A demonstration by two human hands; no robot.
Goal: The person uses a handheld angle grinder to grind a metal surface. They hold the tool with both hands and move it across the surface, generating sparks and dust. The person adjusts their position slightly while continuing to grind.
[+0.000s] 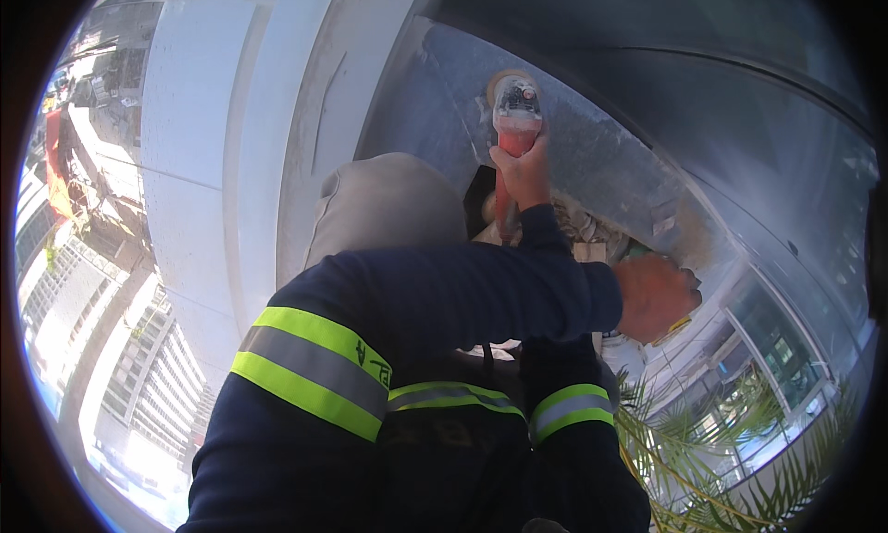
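Both arms crossed, the right hand gripped a red power tool, its disc end over a dusty grey panel, while the left hand was farther right, its grip impossible to tell.

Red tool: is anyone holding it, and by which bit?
The right hand holds the red power tool by its red body, just behind its grey head. I can't tell whether the left hand holds anything.
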